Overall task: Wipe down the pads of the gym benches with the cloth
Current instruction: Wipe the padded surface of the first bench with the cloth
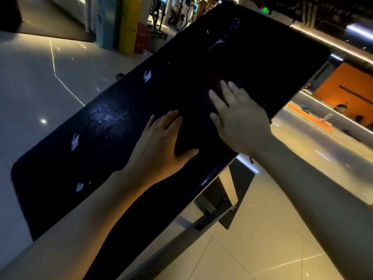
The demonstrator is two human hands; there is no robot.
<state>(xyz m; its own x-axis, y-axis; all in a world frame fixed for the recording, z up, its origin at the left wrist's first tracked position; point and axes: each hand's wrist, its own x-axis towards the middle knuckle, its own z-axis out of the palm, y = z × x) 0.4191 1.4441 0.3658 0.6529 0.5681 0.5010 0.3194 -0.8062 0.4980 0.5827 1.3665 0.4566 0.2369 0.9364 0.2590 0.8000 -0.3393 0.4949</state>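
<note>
A long black bench pad [125, 126] runs diagonally from lower left to upper right, with wet sheen and pale smears on it. My left hand [161, 142] lies flat on the pad's middle, fingers straight and thumb spread. My right hand [236, 116] lies flat farther up the pad, fingers spread. A dark patch [215, 85] under and just beyond its fingertips may be the cloth; I cannot tell against the black pad.
The bench's metal frame [212, 211] stands under the pad on a glossy tiled floor [252, 249]. A yellow pillar [129, 25] and gym machines [161, 15] stand far behind. An orange wall [347, 85] and a shiny rail [333, 39] lie to the right.
</note>
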